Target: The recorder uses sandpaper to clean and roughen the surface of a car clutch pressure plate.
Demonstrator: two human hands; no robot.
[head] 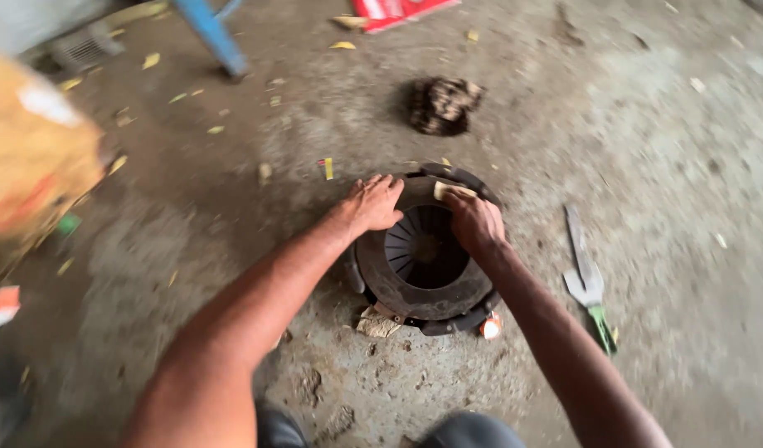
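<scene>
While a blurred yellow-orange bundle (pixel 33 158) fills the far left edge, the action sits mid-floor on rough, stained concrete (pixel 663 124) littered with yellow leaf scraps. Left hand (pixel 371 204) lies flat, fingers spread, pressing the upper left rim of the clutch plate (pixel 423 286). That plate is round, so no long axis to speak of; it lies flat, open face up toward the camera. Dark rusty metal ring, thin spring fingers fanning inward to a dark centre hole, black lugs around the outside. A crumpled tan scrap (pixel 376 323) sits just under its lower left edge, and a small orange bit (pixel 490 328) touches its lower right. Right hand (pixel 476 220) is curled on the upper right rim, pinching a pale little pad (pixel 449 190) against the metal. Beyond, a dark tangled clump (pixel 441 104). Far right, a flat grey tool (pixel 587 278) with green handle, lying apart, its length running up and down the frame.
</scene>
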